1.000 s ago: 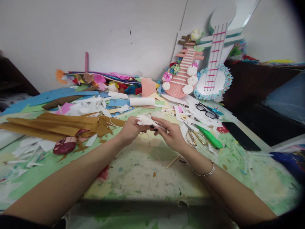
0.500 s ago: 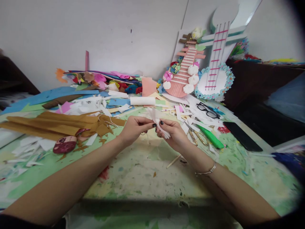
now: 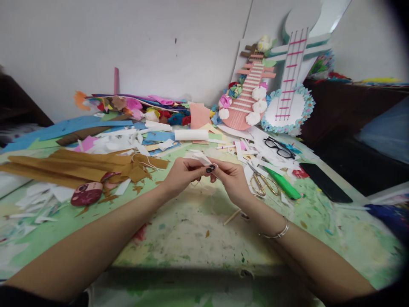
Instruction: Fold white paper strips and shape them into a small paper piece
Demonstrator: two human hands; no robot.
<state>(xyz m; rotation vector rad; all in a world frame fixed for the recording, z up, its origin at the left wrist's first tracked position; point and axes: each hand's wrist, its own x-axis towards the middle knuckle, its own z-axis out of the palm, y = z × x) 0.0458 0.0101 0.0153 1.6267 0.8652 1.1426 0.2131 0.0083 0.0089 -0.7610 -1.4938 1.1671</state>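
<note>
Above the middle of the table, both hands meet at a small piece of white paper [image 3: 202,157], which looks folded or gathered. My left hand [image 3: 182,174] pinches it from the left with the thumb on top. My right hand [image 3: 234,175] grips it from the right, its thumb tip against the left thumb. The fingers cover most of the paper's lower part. A bit of thin string [image 3: 195,183] shows below the left fingers. To the right of my right hand lie gold-handled scissors [image 3: 262,181] and a green utility knife [image 3: 283,182].
Brown crepe paper [image 3: 64,167] and a dark red patterned object [image 3: 87,194] lie at left. Glasses [image 3: 279,148] and a black phone [image 3: 326,182] are at right. A short stick [image 3: 232,216] lies in front. Two paper instruments, one pink [image 3: 244,104], lean on the wall.
The white paper has turned and been drawn in, so its lower end no longer sticks out below my right hand. My thumbs have come together.
</note>
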